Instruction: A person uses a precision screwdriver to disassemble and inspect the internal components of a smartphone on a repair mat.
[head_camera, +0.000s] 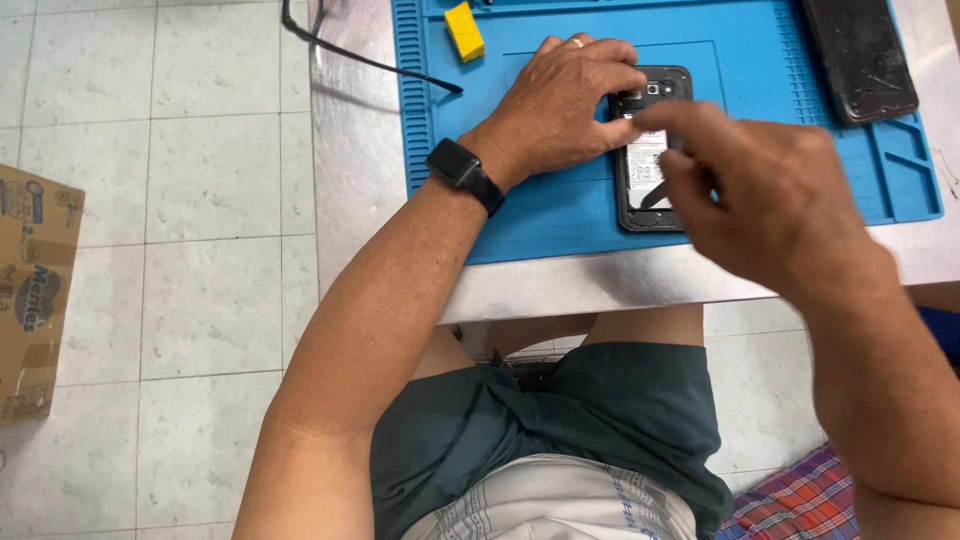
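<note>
Since there is only the head view, every place below is told from the blue work mat.

Blue work mat (560, 215): one, ridged along its left edge, lying on the table and reaching almost to its near edge.
Opened phone (650, 150): one, back cover off, white-labelled battery showing, lying flat near the middle of the mat, slightly toward its near edge.
Left hand (560, 105): on the mat, palm down, fingers bent, fingertips pressed to the phone's upper left corner; it steadies the phone without closing around it. A ring shows on one finger.
Right hand (760, 195): blurred, raised over the mat's near right part, above the phone's right side; fingers loosely spread, holding nothing that can be made out.
Black wristwatch (464, 172): one, on the left wrist, over the mat's left part.
Yellow block (464, 30): one, at the mat's far left.
Dark cover panel (860, 55): one, scratched, at the mat's far right corner.
Spectacles (340, 45): one pair, dark-framed, just left of the mat.
Table (355, 160): pale, dull metal-looking top under the mat.
Floor (160, 200): pale square tiles, left of and below the mat.
Cardboard box (35, 290): one, on the floor, well left of the mat.
</note>
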